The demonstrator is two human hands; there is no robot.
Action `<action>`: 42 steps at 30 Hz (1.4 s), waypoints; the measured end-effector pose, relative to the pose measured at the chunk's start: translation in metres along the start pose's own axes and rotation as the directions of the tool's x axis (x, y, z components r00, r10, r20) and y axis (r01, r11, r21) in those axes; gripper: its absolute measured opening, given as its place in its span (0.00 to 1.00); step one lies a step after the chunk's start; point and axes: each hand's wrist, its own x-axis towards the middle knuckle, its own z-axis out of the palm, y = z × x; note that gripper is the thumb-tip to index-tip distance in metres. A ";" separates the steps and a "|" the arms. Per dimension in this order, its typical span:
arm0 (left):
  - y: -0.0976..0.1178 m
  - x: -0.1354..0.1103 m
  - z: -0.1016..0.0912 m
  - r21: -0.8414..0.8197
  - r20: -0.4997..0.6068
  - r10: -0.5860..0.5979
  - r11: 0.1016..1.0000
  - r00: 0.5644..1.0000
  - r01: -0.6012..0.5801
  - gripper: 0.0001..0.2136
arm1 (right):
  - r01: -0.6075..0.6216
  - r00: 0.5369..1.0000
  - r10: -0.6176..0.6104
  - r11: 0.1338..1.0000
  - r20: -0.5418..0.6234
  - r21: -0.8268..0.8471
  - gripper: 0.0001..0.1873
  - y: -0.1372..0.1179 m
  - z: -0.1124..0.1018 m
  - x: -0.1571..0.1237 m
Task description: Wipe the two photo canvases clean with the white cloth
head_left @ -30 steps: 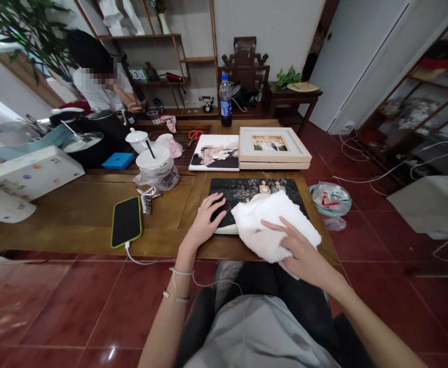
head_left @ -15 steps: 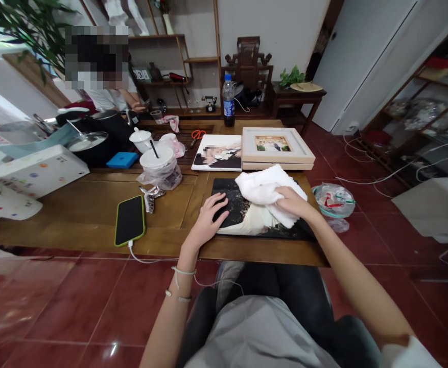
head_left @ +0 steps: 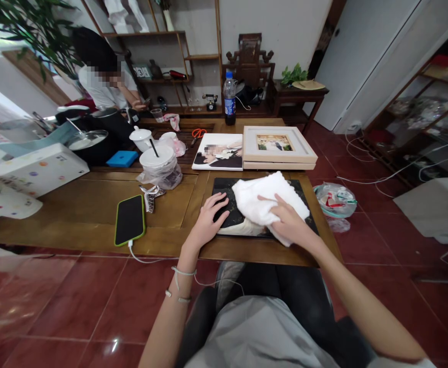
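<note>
A dark photo panel (head_left: 229, 217) with a pale dress printed on it lies flat at the table's near edge. On its left part rests my left hand (head_left: 210, 217), fingers spread and holding nothing. My right hand (head_left: 287, 217) grips a white cloth (head_left: 262, 197) and presses it onto the panel, with some fingers stretched over the fabric. The cloth hides most of the panel's middle and right. Just behind the panel are a white-edged photo print (head_left: 218, 158) and light wooden picture frames (head_left: 310, 159), stacked.
A phone (head_left: 130, 221) on a charging cable lies to the left. A lidded cup (head_left: 157, 156) in plastic, orange scissors (head_left: 197, 134) and a dark drink bottle (head_left: 229, 105) stand or lie farther back. Across the table sits a person (head_left: 109, 87). A lined waste bin (head_left: 334, 199) is on the floor, right.
My right hand has moved nearer to me across the panel with the white cloth, which now lies more spread out and covers more of the dress. My left hand has stayed in place.
</note>
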 end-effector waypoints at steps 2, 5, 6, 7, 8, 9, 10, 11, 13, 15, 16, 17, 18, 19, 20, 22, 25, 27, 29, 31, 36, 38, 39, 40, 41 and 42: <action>0.000 0.000 0.000 0.006 -0.002 0.014 1.000 1.000 -0.014 0.15 | 0.042 0.999 -0.041 0.999 0.032 -0.019 0.24 -0.018 0.003 -0.024; 0.001 0.000 -0.001 0.012 -0.004 0.036 0.999 0.999 -0.036 0.15 | 0.078 0.994 -0.076 0.997 0.078 -0.021 0.34 -0.041 0.005 -0.052; 0.001 0.000 -0.001 0.014 -0.003 0.040 0.999 0.999 -0.040 0.15 | 0.087 0.992 -0.086 0.996 0.095 -0.015 0.37 -0.046 0.005 -0.058; 0.000 -0.001 -0.001 0.016 -0.002 0.042 0.999 0.999 -0.042 0.15 | 0.097 0.989 -0.096 0.995 0.114 -0.007 0.39 -0.049 0.004 -0.062; 0.000 -0.001 -0.001 0.017 0.000 0.042 0.999 0.999 -0.042 0.15 | 0.102 0.986 -0.102 0.995 0.129 0.000 0.40 -0.050 0.003 -0.064; 0.000 -0.001 -0.002 0.018 0.000 0.043 0.999 0.999 -0.043 0.15 | 0.101 0.985 -0.101 0.995 0.139 0.007 0.41 -0.049 0.002 -0.064; 0.000 -0.001 -0.002 0.019 0.002 0.045 0.999 0.999 -0.045 0.15 | 0.092 0.985 -0.093 0.996 0.145 0.016 0.40 -0.047 0.001 -0.062; 0.000 -0.001 -0.002 0.019 0.005 0.047 0.999 0.999 -0.047 0.16 | 0.074 0.986 -0.077 0.997 0.149 0.026 0.39 -0.044 -0.001 -0.060; 0.000 -0.001 -0.002 0.020 0.009 0.051 0.998 0.999 -0.052 0.15 | 0.032 0.986 -0.040 0.998 0.161 0.057 0.34 -0.035 -0.005 -0.050; 0.000 -0.001 -0.002 0.017 0.008 0.051 0.999 0.999 -0.051 0.15 | -0.004 0.988 -0.010 0.996 0.152 0.087 0.28 -0.024 -0.009 -0.037; 0.000 -0.001 -0.002 0.014 0.004 0.049 0.999 0.999 -0.049 0.15 | -0.017 0.991 0.004 0.995 0.134 0.094 0.24 -0.018 -0.010 -0.030; 0.000 -0.001 -0.002 0.011 -0.001 0.045 0.999 0.999 -0.045 0.15 | -0.023 0.993 0.011 0.995 0.115 0.098 0.22 -0.012 -0.011 -0.022; 0.001 0.000 -0.002 0.008 -0.004 0.039 0.999 0.999 -0.039 0.15 | -0.023 0.995 0.013 0.995 0.099 0.099 0.20 -0.005 -0.011 -0.013; 0.001 0.000 -0.002 0.006 -0.004 0.033 0.999 0.999 -0.033 0.15 | -0.021 0.996 0.012 0.995 0.088 0.097 0.19 0.001 -0.012 -0.004; 0.001 0.000 -0.002 0.004 -0.003 0.026 1.000 1.000 -0.026 0.15 | -0.018 0.996 0.010 0.995 0.083 0.093 0.19 0.007 -0.012 0.005; 0.001 0.000 -0.002 -0.001 -0.001 0.022 1.000 1.000 -0.022 0.15 | -0.026 0.998 0.022 0.997 0.061 0.075 0.19 0.019 -0.011 0.023; 0.002 0.000 -0.003 -0.010 -0.007 0.041 0.999 0.999 -0.041 0.15 | -0.062 0.998 0.062 0.998 0.010 0.011 0.20 0.031 -0.009 0.045; 0.002 0.000 -0.003 -0.013 -0.011 0.047 0.999 0.999 -0.047 0.15 | -0.059 0.998 0.059 0.997 -0.002 -0.053 0.21 0.033 -0.006 0.053; 0.002 0.001 -0.003 -0.012 -0.013 0.044 0.999 0.999 -0.044 0.15 | -0.039 0.999 0.038 0.992 -0.011 -0.124 0.22 0.030 -0.002 0.055; 0.003 0.001 -0.003 -0.009 -0.018 0.042 0.999 0.999 -0.042 0.15 | -0.017 1.000 0.014 0.982 -0.014 -0.186 0.23 0.023 0.002 0.049; 0.004 0.001 -0.002 -0.001 -0.034 0.040 0.999 0.999 -0.040 0.15 | 0.053 0.998 -0.047 0.977 0.033 -0.204 0.24 -0.012 0.011 0.008; 0.003 0.001 -0.002 0.000 -0.037 0.042 0.999 0.998 -0.042 0.15 | 0.092 0.995 -0.086 0.981 0.046 -0.169 0.26 -0.028 0.014 -0.012; 0.003 0.001 -0.002 0.000 -0.037 0.043 0.999 0.998 -0.043 0.15 | 0.108 0.993 -0.100 0.983 0.057 -0.150 0.26 -0.036 0.015 -0.022; 0.003 0.001 -0.002 -0.002 -0.038 0.045 0.999 0.998 -0.045 0.15 | 0.116 0.992 -0.108 0.985 0.068 -0.131 0.27 -0.042 0.015 -0.031; 0.003 0.001 -0.002 -0.003 -0.038 0.047 0.999 0.998 -0.047 0.15 | 0.123 0.990 -0.114 0.986 0.081 -0.109 0.27 -0.047 0.015 -0.039; 0.003 0.001 -0.002 -0.005 -0.038 0.049 0.999 0.998 -0.049 0.15 | 0.129 0.988 -0.121 0.988 0.097 -0.084 0.28 -0.051 0.015 -0.046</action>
